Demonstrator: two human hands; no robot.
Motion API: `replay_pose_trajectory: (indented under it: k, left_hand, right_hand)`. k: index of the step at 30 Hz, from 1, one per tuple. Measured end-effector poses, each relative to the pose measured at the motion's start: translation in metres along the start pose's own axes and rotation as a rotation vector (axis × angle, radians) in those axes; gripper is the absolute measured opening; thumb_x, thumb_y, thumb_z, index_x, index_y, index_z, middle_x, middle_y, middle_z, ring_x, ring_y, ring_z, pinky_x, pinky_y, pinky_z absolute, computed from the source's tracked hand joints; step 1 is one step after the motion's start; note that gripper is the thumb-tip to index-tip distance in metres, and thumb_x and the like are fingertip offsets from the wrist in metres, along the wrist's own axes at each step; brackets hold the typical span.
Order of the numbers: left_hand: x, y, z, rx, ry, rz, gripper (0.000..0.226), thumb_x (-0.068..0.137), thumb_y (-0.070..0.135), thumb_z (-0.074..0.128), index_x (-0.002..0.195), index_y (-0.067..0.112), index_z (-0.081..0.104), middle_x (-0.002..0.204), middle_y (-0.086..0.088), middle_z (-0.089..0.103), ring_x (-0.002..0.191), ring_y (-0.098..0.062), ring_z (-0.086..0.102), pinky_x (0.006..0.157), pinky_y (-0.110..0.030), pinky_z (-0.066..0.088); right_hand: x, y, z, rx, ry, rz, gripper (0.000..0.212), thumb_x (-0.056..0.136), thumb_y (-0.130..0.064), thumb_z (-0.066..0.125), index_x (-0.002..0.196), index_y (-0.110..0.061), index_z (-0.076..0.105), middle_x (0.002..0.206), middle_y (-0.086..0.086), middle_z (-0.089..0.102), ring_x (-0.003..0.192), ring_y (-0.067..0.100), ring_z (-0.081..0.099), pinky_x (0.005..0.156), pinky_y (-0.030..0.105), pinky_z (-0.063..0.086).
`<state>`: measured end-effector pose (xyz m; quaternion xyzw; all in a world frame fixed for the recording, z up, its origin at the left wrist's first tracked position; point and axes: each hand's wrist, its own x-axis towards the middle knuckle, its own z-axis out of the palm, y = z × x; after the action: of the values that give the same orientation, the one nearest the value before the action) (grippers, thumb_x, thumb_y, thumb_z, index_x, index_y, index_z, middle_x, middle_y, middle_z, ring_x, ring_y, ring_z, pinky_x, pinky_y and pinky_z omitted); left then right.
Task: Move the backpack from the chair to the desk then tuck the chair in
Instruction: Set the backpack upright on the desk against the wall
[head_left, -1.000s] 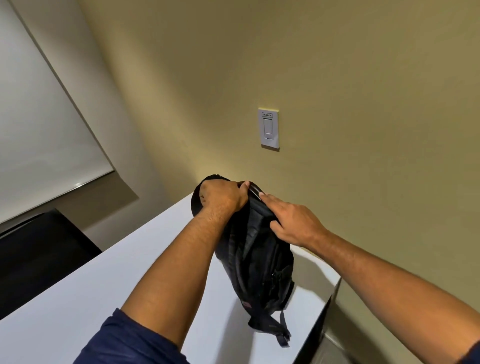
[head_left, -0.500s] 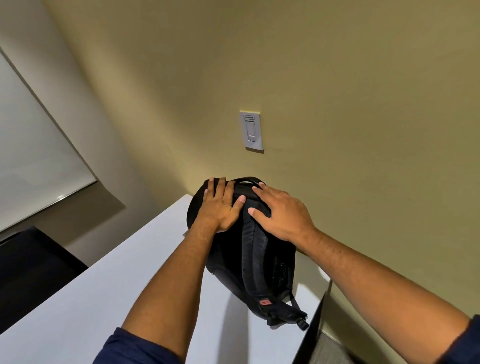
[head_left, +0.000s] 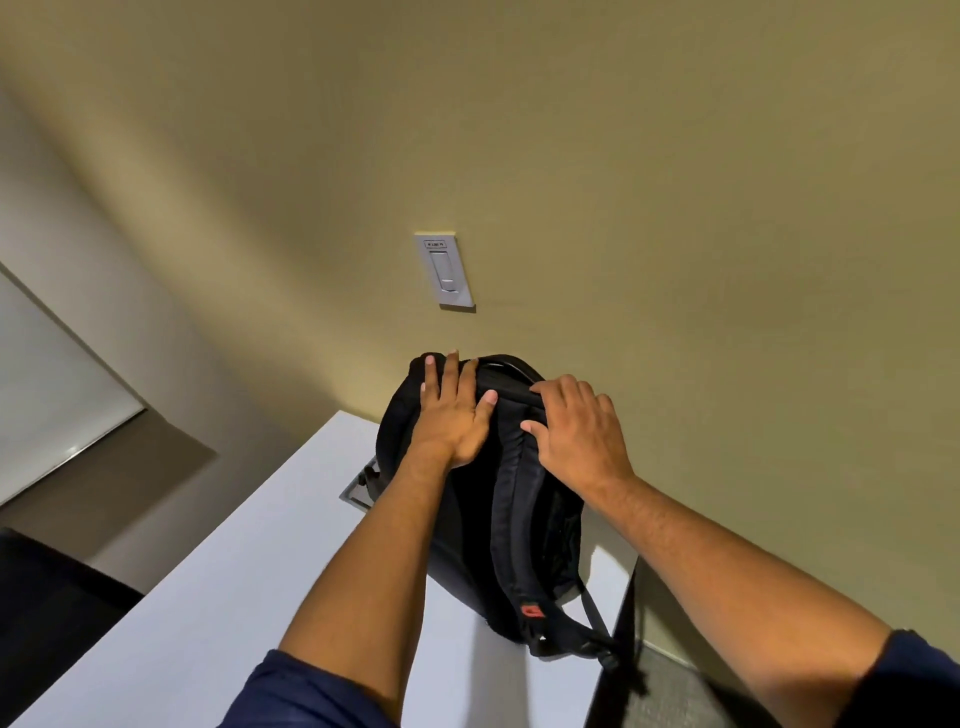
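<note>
A black backpack (head_left: 498, 499) lies on the white desk (head_left: 249, 582) near its far right corner, its top toward the olive wall (head_left: 623, 156) and its lower end reaching the desk's right edge, where a loose strap (head_left: 597, 623) trails over the side. The person's left hand (head_left: 452, 415) rests flat on the bag's upper left shoulder, fingers (head_left: 441, 374) spread wide and gripping nothing, apparently pressing the soft fabric down so the load settles. The right hand (head_left: 582, 436) sits on the top of the padded shoulder strap, fingers curled loosely over the bag's upper rim; whether they pinch the carry handle or merely lie on it cannot be told from this angle. Both arms reach forward from dark blue sleeves (head_left: 311, 696). The placement close to the wall, beneath a grey switch plate (head_left: 445, 271), looks chosen to keep the bag from sliding, though the overhanging lower end suggests it may want a nudge inward. A small recessed panel (head_left: 358, 491) in the desk surface shows just beside the bag's left flank. A dark shape (head_left: 47, 613) at the lower left may be the chair, though that cannot be confirmed, and the tucking-in step appears not yet begun.
</note>
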<state>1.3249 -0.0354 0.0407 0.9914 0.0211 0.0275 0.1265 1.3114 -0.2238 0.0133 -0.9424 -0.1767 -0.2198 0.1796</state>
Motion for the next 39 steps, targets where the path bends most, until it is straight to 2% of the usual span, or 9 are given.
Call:
replay_pose_trajectory:
  k: [4, 7, 10, 12, 16, 20, 29, 35, 39]
  left_hand:
    - [0.024, 0.009, -0.004, 0.004, -0.065, 0.067, 0.071, 0.110, 0.047, 0.029, 0.165, 0.014, -0.001, 0.173, -0.003, -0.014, 0.155, -0.027, -0.025, 0.126, -0.047, -0.004]
    - [0.038, 0.007, -0.007, -0.004, -0.100, 0.021, 0.072, 0.110, 0.046, 0.028, 0.164, 0.013, -0.007, 0.172, -0.003, -0.017, 0.156, -0.026, -0.022, 0.127, -0.047, -0.002]
    - [0.044, -0.002, -0.006, -0.023, -0.074, -0.048, 0.072, 0.110, 0.047, 0.026, 0.164, 0.014, -0.008, 0.172, -0.003, -0.016, 0.157, -0.025, -0.019, 0.128, -0.046, 0.000]
    - [0.043, -0.009, -0.003, -0.011, -0.062, -0.047, 0.073, 0.109, 0.048, 0.027, 0.163, 0.016, -0.011, 0.172, -0.001, -0.018, 0.158, -0.024, -0.018, 0.129, -0.048, 0.003]
    - [0.035, -0.017, 0.011, 0.002, -0.024, -0.028, 0.078, 0.109, 0.049, 0.031, 0.161, 0.021, -0.019, 0.169, 0.002, -0.027, 0.158, -0.023, -0.018, 0.127, -0.051, 0.005]
    - [0.032, -0.013, 0.019, -0.045, 0.069, -0.029, 0.076, 0.109, 0.049, 0.030, 0.163, 0.020, -0.014, 0.171, 0.001, -0.021, 0.158, -0.023, -0.015, 0.128, -0.050, 0.006]
    - [0.015, -0.022, 0.010, -0.021, 0.060, 0.001, 0.083, 0.106, 0.058, 0.031, 0.163, 0.016, -0.011, 0.172, -0.001, -0.017, 0.159, -0.022, -0.009, 0.127, -0.048, 0.016]
    - [-0.015, -0.040, 0.008, 0.114, 0.119, 0.014, 0.077, 0.106, 0.057, 0.030, 0.166, 0.016, 0.002, 0.174, -0.001, -0.003, 0.158, -0.022, 0.018, 0.117, -0.050, 0.039]
    - [-0.030, -0.047, 0.007, 0.201, 0.216, 0.100, 0.073, 0.107, 0.053, 0.032, 0.165, 0.014, 0.013, 0.173, -0.005, 0.011, 0.152, -0.026, 0.034, 0.114, -0.046, 0.041]
  right_hand:
    - [0.003, 0.011, 0.001, -0.127, 0.023, 0.011, 0.044, 0.094, -0.041, 0.071, 0.125, -0.012, 0.061, 0.106, 0.008, 0.063, 0.092, 0.027, 0.061, 0.076, 0.040, 0.046]
    - [0.008, 0.015, 0.009, -0.197, 0.058, -0.126, 0.052, 0.096, -0.029, 0.070, 0.142, -0.011, 0.057, 0.129, 0.015, 0.063, 0.111, 0.032, 0.062, 0.090, 0.042, 0.049]
    - [0.018, 0.024, 0.018, -0.228, -0.048, -0.336, 0.058, 0.108, -0.026, 0.042, 0.162, -0.015, 0.025, 0.169, 0.015, 0.021, 0.155, 0.031, 0.024, 0.124, 0.043, 0.026]
    - [0.029, 0.037, 0.019, -0.333, -0.148, -0.385, 0.067, 0.104, -0.020, 0.027, 0.164, -0.016, -0.001, 0.172, 0.010, -0.008, 0.159, 0.027, 0.001, 0.128, 0.042, 0.010]
    - [0.046, 0.057, 0.018, -0.433, -0.198, -0.391, 0.080, 0.099, -0.018, 0.035, 0.162, -0.018, -0.016, 0.169, 0.005, -0.022, 0.159, 0.025, -0.007, 0.128, 0.040, 0.005]
    - [0.043, 0.053, 0.021, -0.346, -0.205, -0.357, 0.076, 0.103, -0.020, 0.035, 0.163, -0.020, -0.010, 0.170, 0.003, -0.018, 0.159, 0.024, -0.007, 0.128, 0.040, 0.007]
    - [0.030, 0.025, 0.019, -0.185, -0.132, -0.209, 0.060, 0.110, -0.039, 0.029, 0.164, -0.017, 0.016, 0.172, 0.006, 0.007, 0.159, 0.021, 0.008, 0.128, 0.039, 0.008]
    - [0.013, 0.013, 0.015, -0.184, -0.070, -0.223, 0.060, 0.109, -0.041, 0.032, 0.162, -0.012, 0.026, 0.171, 0.009, 0.016, 0.158, 0.023, 0.012, 0.129, 0.041, 0.009]
    - [0.003, 0.007, 0.012, -0.172, 0.021, -0.310, 0.061, 0.108, -0.040, 0.039, 0.161, -0.011, 0.030, 0.170, 0.009, 0.021, 0.158, 0.022, 0.017, 0.128, 0.042, 0.015]
